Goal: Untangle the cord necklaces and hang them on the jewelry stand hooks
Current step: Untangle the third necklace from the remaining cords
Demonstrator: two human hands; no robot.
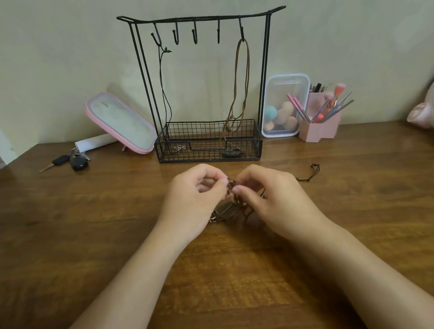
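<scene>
So it's the untangling step that's going on here; hanging isn't up yet for this bunch. The left hand (195,196) and right hand (265,196) are sitting close together just over the table (84,247). Both are pinching the tangle of cords (231,188) between thumb and fingertips, with the fingers curling in around it. A dark pendant (225,211) with some metal rings (213,219) is hanging off the clump, low between the two hands. A thin black cord end (311,172) is trailing out on the wood past the right hand.

Behind them the jewelry stand (201,17) is already carrying two. A black necklace (166,94) is hanging on the leftmost hook (155,37) and a brown necklace (238,80) on the rightmost hook (241,30). Both are reaching down into the wire basket (208,149). The three middle hooks (194,35) are looking free.

My guess is the next bit is calling for one hand pinning the knot while the other is teasing a single loop out, pulling gently so nothing is tightening. I can't tell how many cords are in that clump, since the fingers are covering most of it. Whichever one is coming free first is probably going up onto a middle hook
</scene>
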